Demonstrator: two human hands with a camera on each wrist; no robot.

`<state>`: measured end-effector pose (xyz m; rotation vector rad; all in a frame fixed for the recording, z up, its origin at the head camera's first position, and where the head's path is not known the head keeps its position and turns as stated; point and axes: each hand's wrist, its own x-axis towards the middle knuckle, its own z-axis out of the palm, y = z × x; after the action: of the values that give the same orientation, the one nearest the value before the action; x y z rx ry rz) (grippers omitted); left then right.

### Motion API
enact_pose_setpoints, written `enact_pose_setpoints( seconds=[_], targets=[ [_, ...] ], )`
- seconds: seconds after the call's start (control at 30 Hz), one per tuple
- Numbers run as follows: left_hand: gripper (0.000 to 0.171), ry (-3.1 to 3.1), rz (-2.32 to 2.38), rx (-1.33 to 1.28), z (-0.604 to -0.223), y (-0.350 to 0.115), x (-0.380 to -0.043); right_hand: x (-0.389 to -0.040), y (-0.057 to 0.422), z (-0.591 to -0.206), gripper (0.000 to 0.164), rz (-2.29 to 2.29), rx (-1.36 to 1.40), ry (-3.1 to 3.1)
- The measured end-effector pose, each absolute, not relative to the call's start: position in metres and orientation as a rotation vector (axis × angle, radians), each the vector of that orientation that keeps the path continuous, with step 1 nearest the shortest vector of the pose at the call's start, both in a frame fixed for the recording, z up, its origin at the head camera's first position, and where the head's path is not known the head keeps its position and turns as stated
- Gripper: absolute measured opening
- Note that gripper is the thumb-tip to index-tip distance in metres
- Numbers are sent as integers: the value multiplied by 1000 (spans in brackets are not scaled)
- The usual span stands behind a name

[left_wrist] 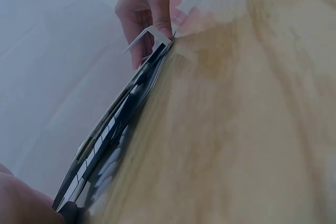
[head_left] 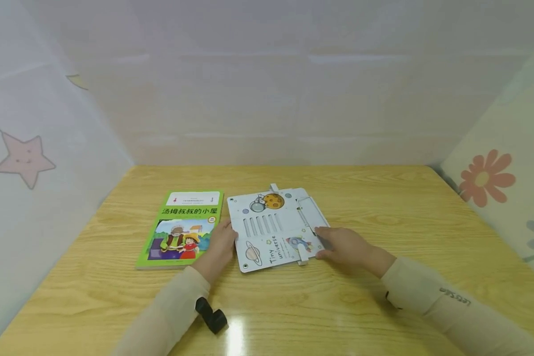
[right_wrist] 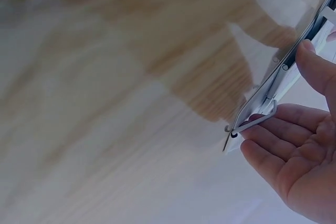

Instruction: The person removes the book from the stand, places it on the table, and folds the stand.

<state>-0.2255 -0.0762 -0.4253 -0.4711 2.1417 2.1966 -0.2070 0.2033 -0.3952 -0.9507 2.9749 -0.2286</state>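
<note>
A white book stand (head_left: 267,230) printed with planets, a rocket and "Tiny universe" is held between both hands over the wooden table. My left hand (head_left: 222,243) grips its left edge; in the left wrist view only part of that hand (left_wrist: 23,200) shows, at the lower left corner. At the opposite edge, my right hand (head_left: 344,247) holds the stand beside its raised wire frame. Seen from the right wrist, the right hand (right_wrist: 302,150) has its thumb near one edge and its fingers by the bent metal leg (right_wrist: 257,120). White clips (head_left: 303,256) stick out from the stand.
A green picture-covered book (head_left: 180,230) lies to the left, close to the left forearm. The wooden table (head_left: 405,212) meets pale cloth walls (head_left: 267,99) at the back and sides. A black strap (head_left: 211,315) hangs at the left sleeve.
</note>
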Motion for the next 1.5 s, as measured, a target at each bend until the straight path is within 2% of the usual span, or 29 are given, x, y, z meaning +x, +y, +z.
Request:
enact_pose_setpoints(
  seconds=[0.23,0.97,1.23,1.37,1.5],
  targets=[
    [68,2144,2142,-400,-423,-80,-238,-201,197,-394,58,-197,-937,3022],
    [64,1997,2144,-286,-420,-86,-261,-187,182,-393,58,-26,-757,3084],
    [62,2016,2119,-299,-423,-86,-260,-185,177,-387,68,-117,-753,3016],
    [63,2021,2122,-299,-423,-84,-260,-185,172,-384,76,-262,-830,2923],
    [65,2035,2123,-286,-422,-83,-260,-189,166,-385,76,-362,-931,2815]
  ],
)
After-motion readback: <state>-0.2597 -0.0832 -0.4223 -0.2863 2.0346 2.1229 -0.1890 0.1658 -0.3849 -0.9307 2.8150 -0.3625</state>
